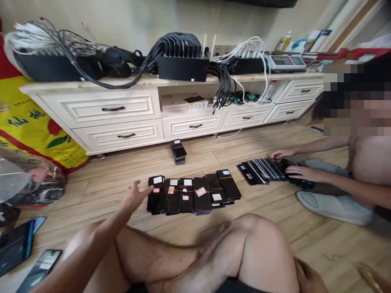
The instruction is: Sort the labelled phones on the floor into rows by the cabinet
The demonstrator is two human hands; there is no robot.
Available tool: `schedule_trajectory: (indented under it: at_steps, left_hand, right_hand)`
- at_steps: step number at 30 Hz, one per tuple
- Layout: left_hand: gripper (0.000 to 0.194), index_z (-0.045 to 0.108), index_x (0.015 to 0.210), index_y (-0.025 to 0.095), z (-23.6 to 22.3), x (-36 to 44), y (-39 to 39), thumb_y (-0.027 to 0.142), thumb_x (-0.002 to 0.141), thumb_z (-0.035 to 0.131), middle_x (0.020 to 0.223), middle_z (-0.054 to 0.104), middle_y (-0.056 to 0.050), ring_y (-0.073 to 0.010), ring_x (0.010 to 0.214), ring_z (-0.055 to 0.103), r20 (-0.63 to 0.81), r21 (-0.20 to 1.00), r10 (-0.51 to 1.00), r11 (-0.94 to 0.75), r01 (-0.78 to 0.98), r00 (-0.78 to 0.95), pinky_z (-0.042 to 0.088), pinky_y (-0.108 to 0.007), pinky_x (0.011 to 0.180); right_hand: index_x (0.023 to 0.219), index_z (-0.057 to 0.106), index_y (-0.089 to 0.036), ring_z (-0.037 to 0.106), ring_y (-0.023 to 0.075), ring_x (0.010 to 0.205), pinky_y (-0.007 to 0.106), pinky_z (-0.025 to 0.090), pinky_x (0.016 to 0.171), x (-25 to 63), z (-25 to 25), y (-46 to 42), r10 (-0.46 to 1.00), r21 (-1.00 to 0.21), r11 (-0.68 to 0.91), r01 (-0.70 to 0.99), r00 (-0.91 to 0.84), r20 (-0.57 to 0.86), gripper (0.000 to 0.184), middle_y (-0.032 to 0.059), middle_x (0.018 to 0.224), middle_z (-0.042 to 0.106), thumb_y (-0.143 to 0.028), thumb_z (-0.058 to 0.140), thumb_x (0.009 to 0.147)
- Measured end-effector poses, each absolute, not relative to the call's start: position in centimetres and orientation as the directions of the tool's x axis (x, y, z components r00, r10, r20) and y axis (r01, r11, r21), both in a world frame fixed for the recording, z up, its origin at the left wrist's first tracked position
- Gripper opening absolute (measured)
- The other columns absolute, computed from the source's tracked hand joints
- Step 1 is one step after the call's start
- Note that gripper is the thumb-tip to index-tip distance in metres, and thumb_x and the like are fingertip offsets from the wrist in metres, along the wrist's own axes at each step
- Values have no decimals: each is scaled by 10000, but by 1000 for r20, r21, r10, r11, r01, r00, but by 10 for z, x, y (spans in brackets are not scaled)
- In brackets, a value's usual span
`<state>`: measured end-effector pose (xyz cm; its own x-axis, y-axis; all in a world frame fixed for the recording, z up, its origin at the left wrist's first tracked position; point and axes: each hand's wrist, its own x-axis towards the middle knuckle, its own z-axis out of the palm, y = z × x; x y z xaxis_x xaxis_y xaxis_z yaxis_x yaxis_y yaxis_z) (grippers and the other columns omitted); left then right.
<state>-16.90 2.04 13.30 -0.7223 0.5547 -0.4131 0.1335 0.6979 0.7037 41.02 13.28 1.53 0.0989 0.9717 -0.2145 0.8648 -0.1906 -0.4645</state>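
Note:
My left hand [134,196] reaches over the floor with its fingers apart and holds nothing. A fingertip is at the upper left edge of the leftmost stack of phones [156,201]; whether it touches I cannot tell. That stack begins a row of several black phone stacks, some tied with rubber bands and marked with white or pink-edged labels. Among them are a stack with a tilted label [202,203] and one with a blue-white label [229,188] at the right end. A smaller phone stack [179,152] stands behind the row. My right hand does not show.
At right, another person's hands [301,173] rest on a line of tilted phones [262,170], near grey slippers [332,208]. A white cabinet [130,109] carries cable-filled black boxes [183,68]. More phones [41,266] and plastic bags [45,183] lie at left.

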Motion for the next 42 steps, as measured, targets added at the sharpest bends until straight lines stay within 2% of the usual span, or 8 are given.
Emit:
schedule_trajectory:
  at_steps: [1, 3, 4, 8, 12, 22, 35, 42]
  left_hand:
    - [916, 426, 1482, 244, 127, -177, 22, 735, 753, 684, 1545, 450, -215, -463, 1387, 468, -510, 681, 515, 731, 43, -689, 490, -584, 1037]
    - [1050, 438, 1475, 253, 112, -179, 23, 880, 662, 657, 1569, 427, -238, -513, 1352, 484, -695, 604, 438, 786, -134, -570, 552, -612, 905]
    - [1079, 461, 1455, 252, 103, -174, 23, 928, 631, 629, 1568, 432, -242, -513, 1322, 512, -751, 575, 421, 795, -191, -510, 575, -601, 853]
    - [1021, 476, 1444, 272, 80, -155, 25, 951, 684, 540, 1614, 407, -192, -447, 1349, 518, -818, 559, 430, 750, -352, -382, 608, -563, 837]
    - [901, 533, 1404, 273, 73, -155, 23, 865, 732, 628, 1587, 467, -162, -410, 1443, 430, -783, 616, 503, 710, -341, -365, 584, -574, 917]
    - [803, 576, 1337, 272, 67, -177, 30, 719, 702, 780, 1355, 686, -128, -362, 1259, 625, -751, 659, 602, 669, -344, -270, 637, -399, 719]
    - [779, 655, 1295, 207, 65, -236, 28, 617, 667, 869, 1253, 735, -165, -385, 1194, 670, -758, 640, 633, 676, -365, -156, 613, -349, 616]
    - [884, 633, 1339, 247, 67, -285, 13, 675, 609, 889, 1229, 747, -152, -359, 1113, 711, -737, 675, 628, 672, -305, -250, 618, -326, 614]
  right_hand:
    - [1263, 745, -308, 654, 419, 1211, 523, 560, 923, 401, 25, 162, 964, -509, -234, 828, 130, -232, 726, 277, 1195, 721, -646, 230, 879]
    - [1388, 643, -214, 536, 338, 1396, 444, 464, 1130, 369, 46, 224, 889, -781, -379, 496, -38, -456, 667, 222, 1480, 576, -600, 363, 921]
    - [1400, 620, -224, 542, 309, 1396, 435, 451, 1148, 348, 55, 254, 862, -796, -404, 451, -104, -497, 629, 184, 1518, 554, -598, 423, 933]
    - [1286, 676, -229, 636, 321, 1275, 560, 508, 1064, 266, 68, 328, 664, -718, -551, 425, -298, -686, 545, 175, 1437, 631, -631, 617, 922]
    - [1192, 720, -196, 673, 329, 1186, 538, 573, 967, 223, 56, 329, 542, -630, -619, 469, -325, -775, 581, 188, 1278, 722, -648, 758, 830]
    - [1150, 703, -184, 707, 285, 1123, 456, 632, 911, 206, 63, 292, 526, -556, -693, 459, -206, -826, 388, 149, 1206, 754, -433, 800, 868]
    - [1168, 686, -159, 730, 246, 1058, 395, 637, 898, 179, 52, 250, 573, -580, -702, 413, -156, -805, 389, 145, 1183, 757, -436, 760, 905]
    - [1148, 700, -158, 740, 255, 1010, 355, 645, 779, 137, 48, 224, 628, -634, -652, 415, -173, -759, 415, 141, 1136, 773, -430, 807, 854]
